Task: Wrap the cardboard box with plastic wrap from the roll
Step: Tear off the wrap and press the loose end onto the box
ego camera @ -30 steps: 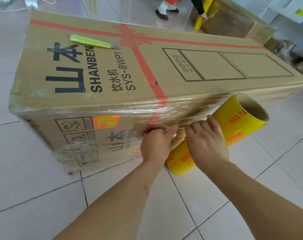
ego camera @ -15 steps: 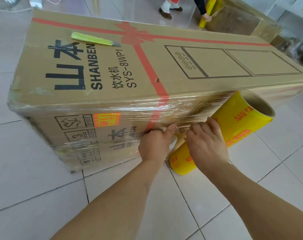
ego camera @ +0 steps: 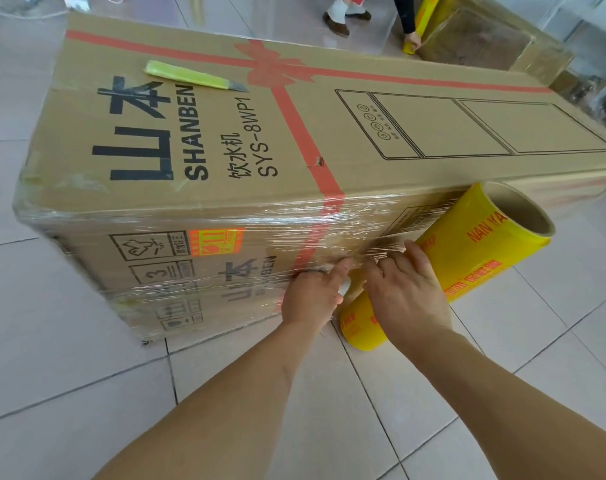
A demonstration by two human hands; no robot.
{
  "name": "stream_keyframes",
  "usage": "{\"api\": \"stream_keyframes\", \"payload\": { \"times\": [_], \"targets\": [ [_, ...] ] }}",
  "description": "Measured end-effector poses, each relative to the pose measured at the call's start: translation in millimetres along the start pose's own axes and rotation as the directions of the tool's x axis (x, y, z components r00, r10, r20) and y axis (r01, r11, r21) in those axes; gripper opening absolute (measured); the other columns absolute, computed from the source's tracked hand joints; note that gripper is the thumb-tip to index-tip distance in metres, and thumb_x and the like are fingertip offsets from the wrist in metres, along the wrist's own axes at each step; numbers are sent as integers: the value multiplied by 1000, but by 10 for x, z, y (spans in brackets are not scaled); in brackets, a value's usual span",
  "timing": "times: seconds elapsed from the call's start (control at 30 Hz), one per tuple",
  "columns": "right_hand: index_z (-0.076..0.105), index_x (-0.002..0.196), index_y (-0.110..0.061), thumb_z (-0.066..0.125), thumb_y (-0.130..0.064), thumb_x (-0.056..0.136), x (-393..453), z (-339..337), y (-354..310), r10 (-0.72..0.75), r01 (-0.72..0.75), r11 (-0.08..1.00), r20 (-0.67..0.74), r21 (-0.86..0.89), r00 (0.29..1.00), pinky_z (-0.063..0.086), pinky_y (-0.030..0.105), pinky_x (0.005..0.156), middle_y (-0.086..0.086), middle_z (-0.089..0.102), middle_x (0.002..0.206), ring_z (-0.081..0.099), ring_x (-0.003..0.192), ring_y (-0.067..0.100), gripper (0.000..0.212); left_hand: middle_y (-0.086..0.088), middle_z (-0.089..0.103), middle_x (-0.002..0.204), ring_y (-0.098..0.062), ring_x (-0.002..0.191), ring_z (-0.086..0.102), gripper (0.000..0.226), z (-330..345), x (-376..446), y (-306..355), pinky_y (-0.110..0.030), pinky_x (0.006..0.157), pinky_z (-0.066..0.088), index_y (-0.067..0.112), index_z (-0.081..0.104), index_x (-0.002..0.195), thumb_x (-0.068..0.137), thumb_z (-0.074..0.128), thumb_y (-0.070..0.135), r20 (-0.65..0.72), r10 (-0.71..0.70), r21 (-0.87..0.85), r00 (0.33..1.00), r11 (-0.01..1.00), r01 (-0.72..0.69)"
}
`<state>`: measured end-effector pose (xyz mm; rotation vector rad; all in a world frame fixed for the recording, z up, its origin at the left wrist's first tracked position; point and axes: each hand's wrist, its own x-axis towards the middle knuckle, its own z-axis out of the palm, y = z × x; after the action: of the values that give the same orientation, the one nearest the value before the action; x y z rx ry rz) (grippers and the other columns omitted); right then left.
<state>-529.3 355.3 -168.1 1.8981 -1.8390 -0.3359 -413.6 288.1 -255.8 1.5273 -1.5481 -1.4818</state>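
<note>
A long cardboard box [ego camera: 294,140] with black print and a red ribbon print lies on its side on the tiled floor. Clear plastic wrap [ego camera: 225,230] covers its near side face and left end. A yellow roll of wrap [ego camera: 468,251] leans against the box's side, one end on the floor. My left hand [ego camera: 315,292] pinches the film at the box's side, thumb stretched toward the right. My right hand [ego camera: 405,289] pinches the same stretch of film just beside it, in front of the roll.
A yellow-green utility knife [ego camera: 194,76] lies on top of the box. Behind the box another person [ego camera: 407,26] holds a yellow roll against a second wrapped box [ego camera: 481,43]. Pale floor tiles [ego camera: 87,393] surround me.
Both hands stay at the same place on the film, fingers shifting slightly. The view has drifted a little; the roll and box stay put.
</note>
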Motion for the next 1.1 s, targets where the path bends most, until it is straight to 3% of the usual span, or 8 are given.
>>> {"api": "stream_keyframes", "payload": {
  "times": [0.17, 0.3, 0.47, 0.57, 0.73, 0.87, 0.97, 1.1],
  "targets": [
    [61, 78, -9, 70, -6, 77, -55, 20, 30, -12, 14, 1000, -68, 28, 998, 27, 51, 115, 9, 54, 72, 58, 81, 35, 9, -14, 81, 82, -37, 89, 76, 78, -35, 6, 37, -44, 88, 59, 10, 80, 76, 101, 49, 77, -3, 0, 39, 1000, 999, 0],
    [66, 91, -4, 65, -5, 76, -97, 31, 55, -12, 12, 1000, -17, -16, 1000, 26, 52, 115, 11, 59, 78, 59, 85, 36, 15, -8, 78, 78, -32, 90, 72, 71, -58, -68, 62, -36, 77, 48, 26, 68, 59, 105, 42, 73, 18, 65, 134, 998, 989, -67],
    [70, 95, -1, 38, -11, 79, 18, 44, -196, -21, 21, 1000, 7, -3, 1000, 25, 49, 111, 17, 66, 87, 64, 92, 37, 37, -13, 80, 93, -34, 98, 72, 67, -53, -57, 31, -40, 86, 55, 19, 75, 76, 103, 48, 74, -20, 65, 221, 998, 973, -59],
    [70, 93, -2, 48, -9, 73, 15, 23, -217, -5, 5, 1000, 20, 3, 1000, 30, 51, 110, 13, 62, 72, 63, 79, 36, 30, -11, 78, 95, -35, 98, 69, 76, -59, -58, 78, -36, 79, 47, 14, 81, 88, 104, 40, 76, -41, 35, 306, 999, 952, -21],
    [65, 74, -5, 56, -2, 71, -123, 47, -66, -33, 32, 999, 42, 14, 999, 33, 54, 110, 13, 58, 74, 60, 81, 37, 9, -13, 80, 103, -36, 105, 71, 77, -67, -90, 92, -33, 76, 41, 12, 81, 96, 106, 36, 75, -46, 79, 403, 996, 914, -54],
    [69, 101, 3, 56, -6, 71, -157, 136, -185, 7, -7, 1000, 86, 3, 996, 27, 50, 112, 21, 68, 91, 65, 99, 39, 34, -13, 78, 99, -35, 101, 70, 73, -64, -141, 54, -35, 77, 45, 12, 81, 98, 107, 37, 71, -3, 109, 397, 994, 912, -99],
    [64, 119, 6, 49, -10, 73, -121, 110, -298, 42, -43, 999, 66, 10, 997, 29, 48, 111, 19, 66, 85, 65, 92, 39, 51, -6, 66, 84, -30, 87, 61, 69, -99, -134, 41, -33, 74, 41, 18, 66, 77, 104, 39, 76, -4, 69, 418, 998, 906, -61],
    [73, 95, 0, 51, -9, 72, -51, 98, -335, 56, -56, 998, 117, -5, 991, 23, 49, 111, 17, 61, 79, 61, 86, 39, 33, -9, 76, 94, -34, 99, 72, 73, -105, -103, 31, -32, 73, 41, 16, 70, 85, 103, 37, 78, -9, 71, 489, 997, 870, -58]
  ]
}}
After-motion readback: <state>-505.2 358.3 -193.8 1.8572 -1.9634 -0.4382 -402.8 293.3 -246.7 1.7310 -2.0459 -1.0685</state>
